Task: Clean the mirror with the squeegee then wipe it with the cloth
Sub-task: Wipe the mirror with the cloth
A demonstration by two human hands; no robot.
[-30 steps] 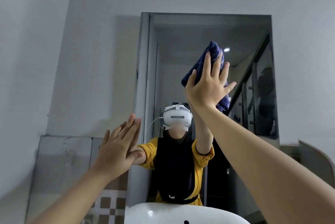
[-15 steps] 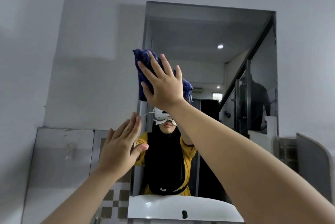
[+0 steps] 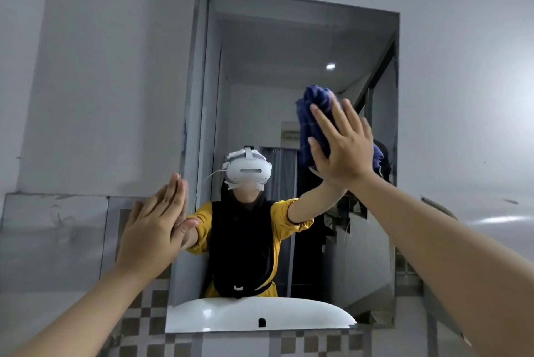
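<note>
Your right hand (image 3: 344, 148) is flat and open, fingers spread and pointing up, with its palm pressing the blue cloth (image 3: 315, 113) against the mirror (image 3: 289, 38). The cloth is bunched; it shows above and to the left of your fingers, and a small fold peeks out past the hand at 3 o'clock. On the glass, the cloth sits at about 2 o'clock from the centre, close to the right edge and roughly level with the reflected ceiling light's lower surroundings.

Your left hand (image 3: 153, 226) is also open and holds nothing. Its fingers are together and pointing up, and it rests at the mirror's left edge, at about 8 o'clock from the centre, meeting its own reflection there. I cannot tell whether the palm lies on the glass or on the frame beside it.

The mirror hangs upright on a pale grey wall (image 3: 101, 67). In it you see a headset (image 3: 248, 171), a yellow top and a dark scarf. Along the mirror's lower edge, at 6 o'clock, the reflection of a white basin (image 3: 260, 313) shows. Checkered tiles (image 3: 141, 319) run below and to the left, at 7 o'clock.
</note>
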